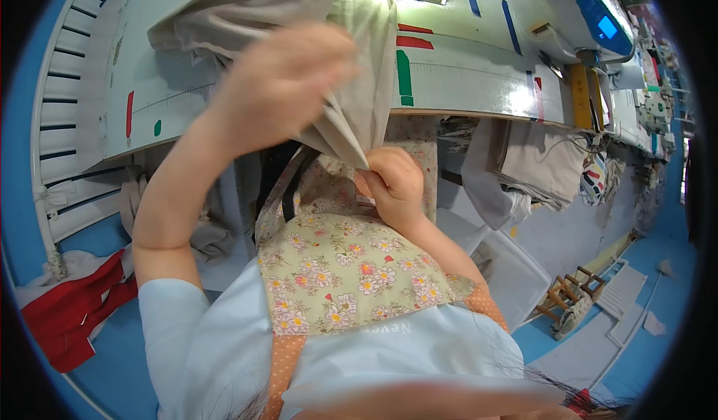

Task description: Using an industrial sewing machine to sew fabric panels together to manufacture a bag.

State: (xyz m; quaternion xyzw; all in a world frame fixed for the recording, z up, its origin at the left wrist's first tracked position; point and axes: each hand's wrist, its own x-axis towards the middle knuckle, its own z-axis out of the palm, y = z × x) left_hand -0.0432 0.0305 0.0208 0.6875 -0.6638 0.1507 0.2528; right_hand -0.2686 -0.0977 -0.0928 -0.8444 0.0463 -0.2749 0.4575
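Observation:
A large piece of beige cloth (366, 68) lies bunched over the table edge and hangs toward my lap. My right hand (395, 184) is closed, pinching a folded corner of this cloth just above my flowered apron (359, 270). Raised over the cloth is my left hand (292, 83), smeared by motion. Its fingers are too blurred to show whether they grip the fabric. Part of the cloth spreads left across the white sewing table (479, 76), beneath a bright lamp glow at the top.
A blue and white sewing machine head (598, 16) with a small lit screen stands at the right. Coloured tape strips (404, 76) mark the tabletop. Folded cloths (542, 158) hang below its right edge. Red fabric (75, 311) lies at lower left, near a white rack (63, 106).

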